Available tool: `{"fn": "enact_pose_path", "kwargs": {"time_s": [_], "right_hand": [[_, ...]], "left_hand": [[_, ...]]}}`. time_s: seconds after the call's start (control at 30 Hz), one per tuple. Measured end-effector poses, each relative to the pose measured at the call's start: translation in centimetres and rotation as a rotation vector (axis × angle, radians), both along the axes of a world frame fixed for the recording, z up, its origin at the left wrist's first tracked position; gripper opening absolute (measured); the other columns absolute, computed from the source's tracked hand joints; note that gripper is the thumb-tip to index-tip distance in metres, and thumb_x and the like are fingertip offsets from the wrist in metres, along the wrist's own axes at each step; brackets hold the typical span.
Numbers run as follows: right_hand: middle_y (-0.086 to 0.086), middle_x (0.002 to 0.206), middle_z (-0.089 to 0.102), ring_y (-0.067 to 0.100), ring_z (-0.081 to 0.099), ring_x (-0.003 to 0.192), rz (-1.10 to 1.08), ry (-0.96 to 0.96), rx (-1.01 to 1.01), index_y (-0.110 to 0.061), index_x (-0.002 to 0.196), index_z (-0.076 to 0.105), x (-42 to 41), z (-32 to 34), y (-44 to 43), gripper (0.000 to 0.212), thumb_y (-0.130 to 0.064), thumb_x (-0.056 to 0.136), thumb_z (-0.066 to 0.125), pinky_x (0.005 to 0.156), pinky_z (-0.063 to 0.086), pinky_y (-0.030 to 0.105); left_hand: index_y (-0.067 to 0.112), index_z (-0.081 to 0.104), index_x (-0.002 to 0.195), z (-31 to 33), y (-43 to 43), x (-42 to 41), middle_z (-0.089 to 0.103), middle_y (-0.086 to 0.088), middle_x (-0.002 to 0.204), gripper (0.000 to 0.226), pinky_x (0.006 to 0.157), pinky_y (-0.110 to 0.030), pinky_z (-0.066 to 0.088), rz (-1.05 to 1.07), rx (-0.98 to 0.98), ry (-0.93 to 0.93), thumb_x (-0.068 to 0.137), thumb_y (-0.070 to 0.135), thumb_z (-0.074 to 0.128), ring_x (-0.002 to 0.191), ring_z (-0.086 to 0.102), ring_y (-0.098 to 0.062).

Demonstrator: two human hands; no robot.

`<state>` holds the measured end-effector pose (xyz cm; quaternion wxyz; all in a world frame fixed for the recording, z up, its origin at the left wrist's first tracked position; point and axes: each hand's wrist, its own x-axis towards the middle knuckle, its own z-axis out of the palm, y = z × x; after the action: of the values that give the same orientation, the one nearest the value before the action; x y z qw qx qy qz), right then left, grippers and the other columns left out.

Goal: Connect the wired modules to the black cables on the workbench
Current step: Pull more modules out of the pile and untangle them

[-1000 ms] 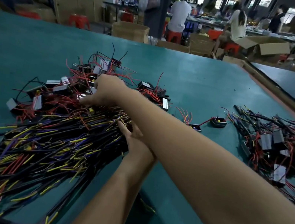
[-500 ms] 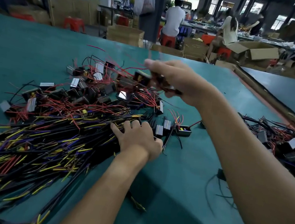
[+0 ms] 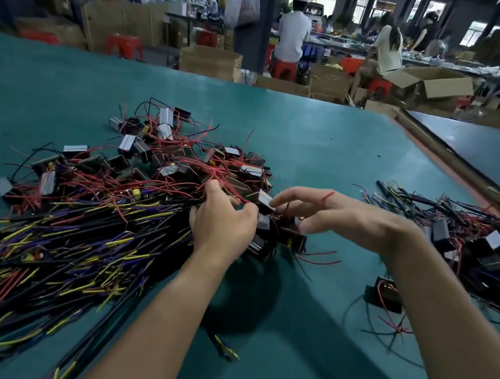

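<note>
Beyond the heap of wired modules (image 3: 180,164), past the far edge of the teal workbench (image 3: 317,134), stand cardboard boxes: a closed one (image 3: 210,62) and, farther right, one with its flaps open (image 3: 425,83), its contents out of sight. The left hand (image 3: 223,224) lies at the near right edge of the heap, back up and fingers curled down, thumb and forefinger gripping red leads of the modules. The right hand (image 3: 336,217) reaches in from the right of the heap, palm down and fingers loosely spread, holding nothing, a red wire draped over one finger. The black cables (image 3: 68,241) lie against the near side of the heap, fanned, their long axes running from near left up toward it. A single module (image 3: 385,293) sits near right of the heap, and a second tangle (image 3: 479,254) farther right.
</note>
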<state>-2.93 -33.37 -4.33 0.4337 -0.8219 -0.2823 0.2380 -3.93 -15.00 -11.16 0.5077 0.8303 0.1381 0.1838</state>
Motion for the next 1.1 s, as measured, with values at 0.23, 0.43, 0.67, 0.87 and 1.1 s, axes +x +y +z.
{"fn": "enact_pose_path", "kwargs": {"time_s": [0.23,0.43,0.67,0.87,1.1], "right_hand": [[0.003,0.14,0.056,0.011,0.051,0.131,0.197,0.011,-0.383,-0.028,0.137,0.043,0.6,2.4,-1.6,0.076,-0.019,0.069,0.074,0.114,0.036,0.039],[0.008,0.113,0.072,0.015,0.067,0.097,-0.181,-0.088,0.034,-0.016,0.119,0.061,0.7,0.0,2.4,0.039,-0.025,0.085,0.075,0.09,0.051,0.036],[-0.002,0.07,0.068,0.008,0.057,0.06,-0.312,-0.333,-0.008,-0.015,0.088,0.071,0.7,-3.0,4.7,0.004,-0.011,0.088,0.07,0.06,0.049,0.024],[0.009,0.077,0.072,0.014,0.067,0.059,-0.448,-0.006,0.495,-0.008,0.091,0.065,0.0,-2.0,3.1,0.009,-0.004,0.095,0.058,0.043,0.045,0.018],[0.01,0.077,0.069,0.017,0.063,0.057,-0.517,-0.024,0.745,0.001,0.096,0.06,0.9,0.8,3.8,0.007,0.001,0.096,0.054,0.06,0.059,0.028]], "left_hand": [[0.026,0.046,0.098,0.1,0.1,0.5,0.071,0.003,0.09,0.024,0.08,-0.037,0.054,-0.045,-0.431,-0.056,0.084,0.007,0.052,0.088,0.066,-0.022],[0.011,0.054,0.099,0.9,0.4,0.1,0.072,-0.009,0.08,0.022,0.077,-0.05,0.059,-0.06,-0.587,-0.093,0.083,0.001,0.065,0.072,0.068,-0.027],[0.003,0.057,0.094,2.2,0.5,-0.9,0.071,-0.013,0.074,0.014,0.049,-0.023,0.053,-0.102,-0.764,-0.163,0.085,-0.006,0.063,0.055,0.067,-0.017],[0.006,0.059,0.085,2.6,1.2,-0.8,0.071,-0.009,0.068,0.016,0.048,-0.025,0.054,-0.092,-0.936,-0.034,0.093,0.019,0.054,0.048,0.062,-0.018],[0.007,0.061,0.081,2.1,1.3,-0.7,0.066,-0.009,0.076,0.017,0.05,-0.028,0.053,-0.056,-0.815,-0.007,0.092,0.009,0.049,0.051,0.056,-0.018]]}}
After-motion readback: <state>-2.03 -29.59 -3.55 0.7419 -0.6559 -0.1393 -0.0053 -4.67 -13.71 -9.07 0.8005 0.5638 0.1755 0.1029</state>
